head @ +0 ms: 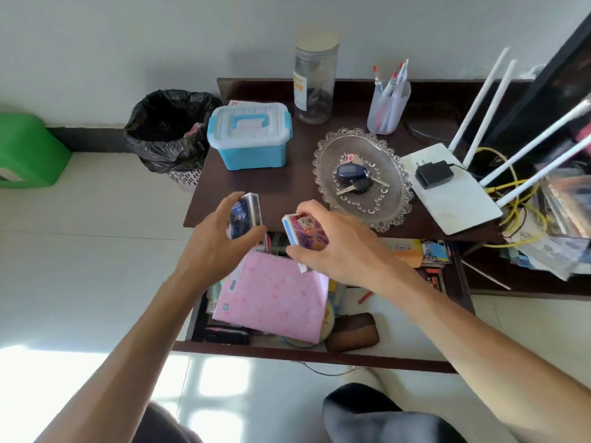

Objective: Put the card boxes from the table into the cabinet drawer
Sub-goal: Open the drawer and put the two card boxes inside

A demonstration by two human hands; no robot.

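My left hand (212,241) grips a dark blue card box (244,215), held upright over the front edge of the dark wooden table (281,183). A pink and purple card box (305,233) sits tilted in my right hand (339,247), just right of the other box. Both boxes hover above the back of the open cabinet drawer (319,354), which is pulled out below the table. The drawer is full of clutter, with a pink patterned packet (275,298) lying on top.
On the table stand a blue storage box (249,135), a clear jar (315,78), a pen holder (388,103), a glass dish (396,187) with keys and a white router (454,193). A lined bin (169,132) is left of the table. A brown pouch (355,330) lies in the drawer.
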